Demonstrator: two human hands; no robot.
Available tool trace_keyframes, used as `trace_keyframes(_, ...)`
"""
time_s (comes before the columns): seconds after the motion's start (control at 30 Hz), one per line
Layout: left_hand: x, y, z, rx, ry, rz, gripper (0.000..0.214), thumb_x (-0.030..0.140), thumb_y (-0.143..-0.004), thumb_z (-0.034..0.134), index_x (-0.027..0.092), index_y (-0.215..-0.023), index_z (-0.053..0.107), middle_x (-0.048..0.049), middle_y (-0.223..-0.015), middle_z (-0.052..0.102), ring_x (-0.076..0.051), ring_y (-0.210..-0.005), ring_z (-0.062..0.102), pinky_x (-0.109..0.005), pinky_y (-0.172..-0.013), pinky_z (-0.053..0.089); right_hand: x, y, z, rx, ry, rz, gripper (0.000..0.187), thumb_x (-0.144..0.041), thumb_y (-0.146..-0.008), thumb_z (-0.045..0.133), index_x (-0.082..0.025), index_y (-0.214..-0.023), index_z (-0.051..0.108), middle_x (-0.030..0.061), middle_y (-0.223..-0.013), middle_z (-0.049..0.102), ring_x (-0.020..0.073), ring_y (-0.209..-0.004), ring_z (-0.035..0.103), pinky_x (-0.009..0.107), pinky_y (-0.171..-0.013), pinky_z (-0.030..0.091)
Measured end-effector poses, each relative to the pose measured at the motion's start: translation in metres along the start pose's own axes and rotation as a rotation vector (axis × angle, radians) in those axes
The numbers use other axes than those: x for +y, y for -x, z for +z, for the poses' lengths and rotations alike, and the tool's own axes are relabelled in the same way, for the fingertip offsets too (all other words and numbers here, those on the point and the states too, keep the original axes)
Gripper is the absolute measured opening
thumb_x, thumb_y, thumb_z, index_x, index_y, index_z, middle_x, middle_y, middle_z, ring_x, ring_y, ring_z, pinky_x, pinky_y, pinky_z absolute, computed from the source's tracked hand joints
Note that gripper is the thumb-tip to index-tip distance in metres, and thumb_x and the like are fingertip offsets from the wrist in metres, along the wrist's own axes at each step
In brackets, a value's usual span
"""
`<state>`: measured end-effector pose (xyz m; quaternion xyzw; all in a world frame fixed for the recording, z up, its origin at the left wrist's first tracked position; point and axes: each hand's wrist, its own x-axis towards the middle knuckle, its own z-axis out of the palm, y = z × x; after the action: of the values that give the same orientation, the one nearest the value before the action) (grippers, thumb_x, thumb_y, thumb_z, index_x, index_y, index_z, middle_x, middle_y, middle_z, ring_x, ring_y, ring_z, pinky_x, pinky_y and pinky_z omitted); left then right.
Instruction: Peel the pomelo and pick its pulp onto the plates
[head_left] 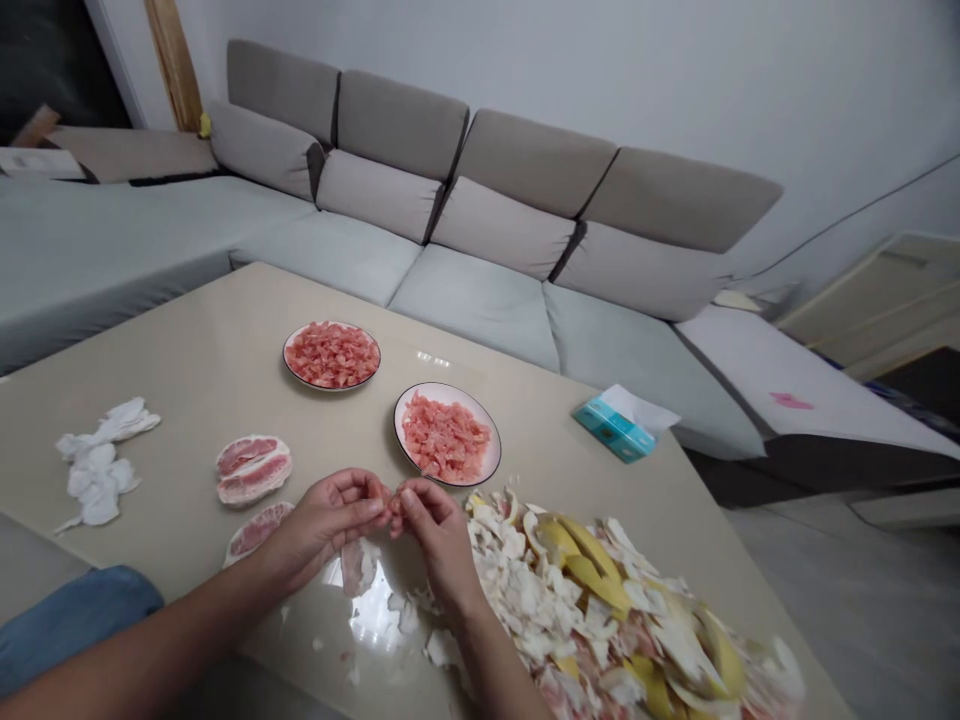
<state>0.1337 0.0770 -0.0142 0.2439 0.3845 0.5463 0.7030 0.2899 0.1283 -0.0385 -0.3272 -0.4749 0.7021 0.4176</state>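
My left hand (330, 525) and my right hand (435, 535) meet over the beige table (195, 360), both pinching a small pink piece of pomelo flesh (393, 507) between the fingertips. Just beyond the hands sits a plate of peeled pink flesh (447, 436). A second such plate (331, 355) lies farther back. Left of my left hand lie unpeeled pomelo segments (253, 468), with one more (255, 530) partly hidden by that hand. A strip of white membrane (358, 565) lies under my hands.
A heap of yellow rind and white pith (600, 600) covers the table's near right. Crumpled white tissues (101, 460) lie at the left, a teal tissue pack (619, 425) at the right edge. A grey sofa (480, 300) wraps behind the table.
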Motion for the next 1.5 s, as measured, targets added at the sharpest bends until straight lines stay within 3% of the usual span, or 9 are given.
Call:
trace_keyframes(0.27, -0.004, -0.003, -0.003, -0.117, 0.093, 0.021, 0.02, 0.016, -0.076, 0.073, 0.015, -0.092, 0.062, -0.0043, -0.087, 0.064, -0.017, -0.082, 0.064, -0.03, -0.084, 0.049, -0.001, -0.001, 0.005, -0.068, -0.278, 0.143, 0.028, -0.04, -0.077, 0.076, -0.015, -0.083, 0.065, -0.0015, -0.068, 0.061, 0.0077, -0.056, 0.057, 0.019, -0.055, 0.047)
trace_keyframes(0.57, -0.006, -0.004, -0.003, -0.038, -0.047, 0.066, 0.023, 0.019, -0.073, 0.078, 0.015, -0.091, 0.064, -0.0027, -0.084, 0.063, -0.013, -0.078, 0.062, -0.025, -0.079, 0.049, 0.001, -0.005, -0.008, -0.112, -0.093, 0.171, 0.027, -0.037, -0.074, 0.079, -0.017, -0.087, 0.067, 0.0019, -0.077, 0.066, 0.0111, -0.066, 0.06, 0.017, -0.049, 0.043)
trace_keyframes(0.93, 0.002, -0.004, -0.005, -0.085, 0.08, 0.021, 0.015, 0.014, -0.076, 0.074, 0.013, -0.088, 0.065, -0.0028, -0.085, 0.061, -0.01, -0.078, 0.06, -0.021, -0.079, 0.05, -0.008, -0.005, -0.008, -0.14, -0.259, 0.288, 0.026, -0.034, -0.074, 0.079, -0.012, -0.085, 0.072, 0.0046, -0.077, 0.067, 0.0087, -0.065, 0.058, 0.018, -0.061, 0.048)
trace_keyframes(1.1, 0.004, -0.004, -0.008, -0.072, 0.092, 0.034, 0.012, 0.015, -0.079, 0.072, 0.014, -0.089, 0.065, -0.003, -0.088, 0.059, -0.01, -0.08, 0.059, -0.019, -0.079, 0.05, -0.006, -0.007, -0.008, -0.127, -0.312, 0.32, 0.025, -0.033, -0.074, 0.078, -0.011, -0.083, 0.071, 0.0022, -0.075, 0.062, 0.0072, -0.062, 0.053, 0.017, -0.058, 0.046)
trace_keyframes(1.23, 0.003, -0.007, -0.01, -0.063, 0.095, 0.026, 0.011, 0.015, -0.079, 0.072, 0.014, -0.089, 0.066, -0.0028, -0.089, 0.058, -0.01, -0.082, 0.058, -0.019, -0.082, 0.05, -0.012, -0.013, -0.014, -0.037, -0.325, 0.275, 0.025, -0.035, -0.075, 0.075, -0.013, -0.082, 0.068, -0.0029, -0.065, 0.053, 0.0047, -0.052, 0.04, 0.016, -0.05, 0.037)
trace_keyframes(1.3, 0.003, -0.009, -0.011, -0.057, 0.095, 0.017, 0.012, 0.015, -0.078, 0.072, 0.014, -0.089, 0.067, -0.0026, -0.09, 0.058, -0.009, -0.081, 0.058, -0.02, -0.082, 0.051, -0.019, -0.022, -0.021, 0.043, -0.246, 0.186, 0.025, -0.039, -0.078, 0.071, -0.015, -0.082, 0.066, -0.0045, -0.061, 0.049, 0.0057, -0.05, 0.036, 0.017, -0.048, 0.034)
trace_keyframes(1.37, 0.004, -0.012, -0.012, -0.046, 0.097, 0.014, 0.012, 0.015, -0.077, 0.074, 0.014, -0.088, 0.068, -0.0023, -0.09, 0.059, -0.009, -0.08, 0.058, -0.02, -0.082, 0.051, -0.028, -0.035, -0.029, 0.15, -0.068, 0.053, 0.027, -0.044, -0.08, 0.066, -0.017, -0.081, 0.066, -0.0036, -0.063, 0.052, 0.0084, -0.054, 0.042, 0.02, -0.053, 0.039)
trace_keyframes(1.5, 0.006, -0.015, -0.014, -0.028, 0.113, 0.023, 0.013, 0.015, -0.074, 0.076, 0.014, -0.086, 0.069, -0.0028, -0.09, 0.061, -0.009, -0.078, 0.059, -0.02, -0.08, 0.052, -0.047, -0.062, -0.046, 0.284, 0.528, -0.193, 0.025, -0.045, -0.079, 0.062, -0.021, -0.082, 0.069, 0.0032, -0.085, 0.068, 0.0203, -0.084, 0.06, 0.035, -0.082, 0.047)
